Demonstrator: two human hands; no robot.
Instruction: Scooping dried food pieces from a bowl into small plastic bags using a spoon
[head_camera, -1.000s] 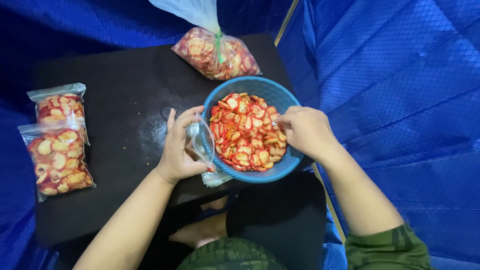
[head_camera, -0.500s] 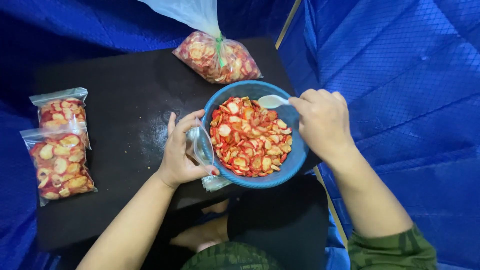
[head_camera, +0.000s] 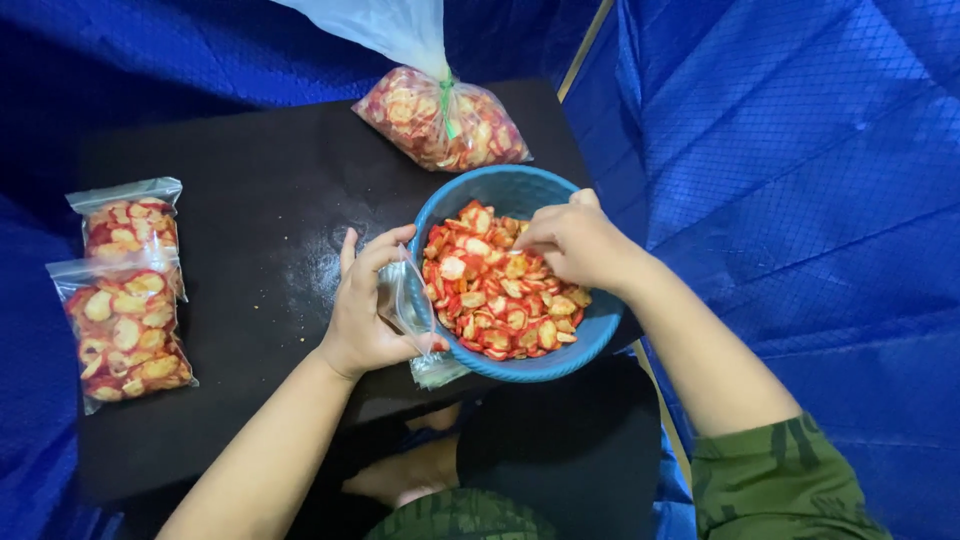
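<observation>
A blue plastic bowl (head_camera: 505, 188) full of red and pale sliced chips (head_camera: 495, 305) stands at the near right of a black table (head_camera: 265, 210). My left hand (head_camera: 362, 310) grips a small clear plastic bag (head_camera: 408, 300), held upright against the bowl's left rim. My right hand (head_camera: 580, 240) reaches into the bowl from the right. Its fingers are closed, tips down among the chips, around a pale scoop that is mostly hidden.
Two sealed small bags of chips (head_camera: 128, 225) (head_camera: 125, 335) lie at the table's left edge. A large tied bag of chips (head_camera: 440, 125) sits behind the bowl. More clear bags (head_camera: 437, 370) lie under the bowl's near rim. Blue tarp (head_camera: 800, 200) surrounds the table.
My right hand rose to the bowl's far rim with the pale scoop showing, then came back down into the chips. My left hand and its bag stayed put.
</observation>
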